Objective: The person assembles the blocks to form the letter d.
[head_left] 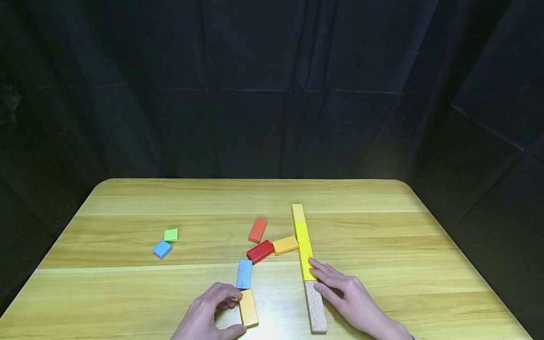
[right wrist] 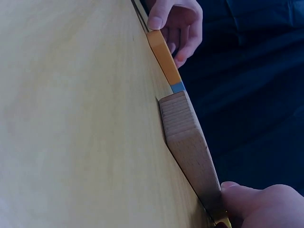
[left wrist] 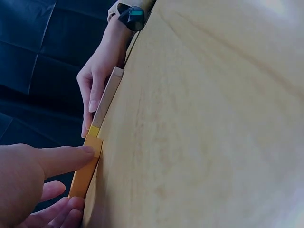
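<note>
Orange block (head_left: 249,308) in left hand (head_left: 208,311) neighbours blue block (head_left: 244,274).

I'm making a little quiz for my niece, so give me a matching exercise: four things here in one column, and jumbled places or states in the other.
Column one:
1. Green block
2. Dark red block
3. Speckled beige block
4. Left hand

Column two:
A. At the near end of the line of yellow blocks
B. Gripping a light orange block
C. Beside the lighter red block
D. Beside the small blue block

Right pairs: 1-D, 2-C, 3-A, 4-B.
</note>
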{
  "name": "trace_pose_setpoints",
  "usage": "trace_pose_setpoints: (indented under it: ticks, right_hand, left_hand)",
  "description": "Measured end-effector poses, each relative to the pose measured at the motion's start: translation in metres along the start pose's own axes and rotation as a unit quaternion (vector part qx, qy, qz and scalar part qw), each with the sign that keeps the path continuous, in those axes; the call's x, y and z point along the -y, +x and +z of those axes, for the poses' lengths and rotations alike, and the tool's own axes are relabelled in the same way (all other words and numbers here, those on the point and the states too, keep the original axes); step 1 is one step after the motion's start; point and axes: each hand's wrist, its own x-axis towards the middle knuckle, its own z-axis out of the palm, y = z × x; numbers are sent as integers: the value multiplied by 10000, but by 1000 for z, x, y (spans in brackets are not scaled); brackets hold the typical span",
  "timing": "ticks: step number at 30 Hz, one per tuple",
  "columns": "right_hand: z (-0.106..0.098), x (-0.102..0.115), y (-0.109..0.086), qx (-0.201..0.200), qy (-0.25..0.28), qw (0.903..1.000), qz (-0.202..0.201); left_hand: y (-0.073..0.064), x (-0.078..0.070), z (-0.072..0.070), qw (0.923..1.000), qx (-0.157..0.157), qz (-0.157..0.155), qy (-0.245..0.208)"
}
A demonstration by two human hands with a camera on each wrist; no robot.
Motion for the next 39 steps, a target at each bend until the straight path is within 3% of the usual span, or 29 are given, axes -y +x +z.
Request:
trace_pose_setpoints:
  ticks: [11,18,21,25,27,39]
  right_hand:
    - [0,1,0,6,-51,10000,20]
    - [-1,1,1,13,-69,10000,36]
    - [-1,1,1,2,-87,10000,14]
    - [-1,1,1,13,-88,10000,9]
    - [0,1,1,19,-82,10000,10]
    - [0,0,1,5,-78,10000,19]
  left_hand:
    - [2,-2,-1,10000,-55,14,63]
    - [10,-6,-9,9957,-815,162,404]
    - [21,-8,-12,9942,-973,-60,447]
    - [40,-8,-14,9932,-962,-596,269]
    - [51,-6,-14,9926,-961,-721,154]
    - [111,23,-6,9927,-623,-1021,-129]
